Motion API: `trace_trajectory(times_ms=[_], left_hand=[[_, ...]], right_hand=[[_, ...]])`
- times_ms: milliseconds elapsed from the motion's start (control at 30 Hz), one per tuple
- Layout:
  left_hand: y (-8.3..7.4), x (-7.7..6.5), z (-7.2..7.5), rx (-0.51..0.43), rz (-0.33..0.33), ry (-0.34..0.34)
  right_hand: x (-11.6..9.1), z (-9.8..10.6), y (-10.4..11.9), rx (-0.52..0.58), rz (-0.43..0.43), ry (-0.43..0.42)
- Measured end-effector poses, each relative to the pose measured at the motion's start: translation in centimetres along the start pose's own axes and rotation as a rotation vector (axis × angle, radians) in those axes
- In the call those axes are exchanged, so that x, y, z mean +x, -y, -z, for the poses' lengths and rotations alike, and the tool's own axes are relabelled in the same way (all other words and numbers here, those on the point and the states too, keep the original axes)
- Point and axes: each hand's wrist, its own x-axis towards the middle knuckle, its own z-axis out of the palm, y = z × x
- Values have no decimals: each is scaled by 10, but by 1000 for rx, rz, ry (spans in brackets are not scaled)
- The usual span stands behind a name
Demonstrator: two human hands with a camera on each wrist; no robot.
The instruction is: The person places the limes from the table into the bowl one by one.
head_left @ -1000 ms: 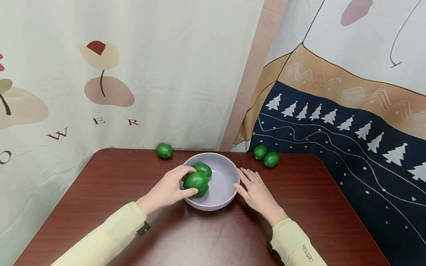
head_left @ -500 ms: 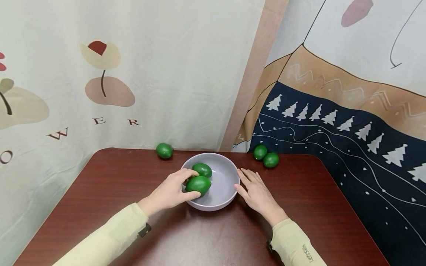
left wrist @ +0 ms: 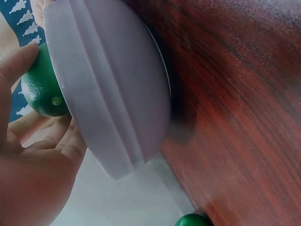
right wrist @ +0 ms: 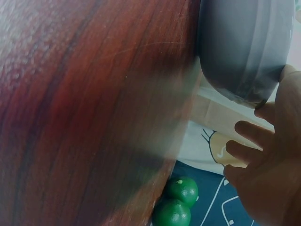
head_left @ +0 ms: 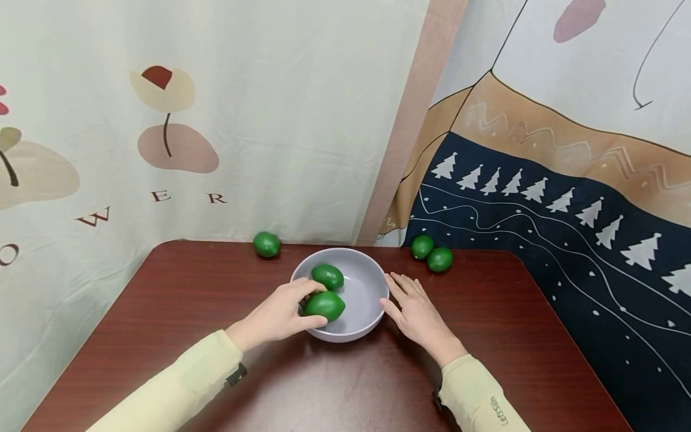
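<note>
A grey-lavender bowl stands on the table. My left hand reaches over its left rim and holds a green lime between thumb and fingers. In the left wrist view this lime shows partly above the rim, its lower part hidden by the bowl wall. Behind it, inside the bowl, lies another lime. My right hand touches the bowl's right side with thumb and fingertips, the fingers fairly straight. In the right wrist view, the right hand's fingers spread beside the bowl.
One lime lies at the table's back edge, left of the bowl. Two more, a lime and its neighbour lime, lie at the back right. The dark red wooden table meets a printed curtain behind.
My left hand has shifted slightly right and toward me with its lime, lower against the bowl and farther from the other lime inside. The right hand has stayed at the bowl's side.
</note>
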Motion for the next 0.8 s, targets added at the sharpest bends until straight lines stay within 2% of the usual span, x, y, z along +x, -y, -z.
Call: trace_trajectory(times_ms=[300, 800], left_hand=[[2, -1, -3, 16, -23, 7], [-3, 2, -9, 91, 39, 29]], right_hand=[[0, 0, 0, -6, -9, 12], [0, 1, 0, 5, -15, 19]])
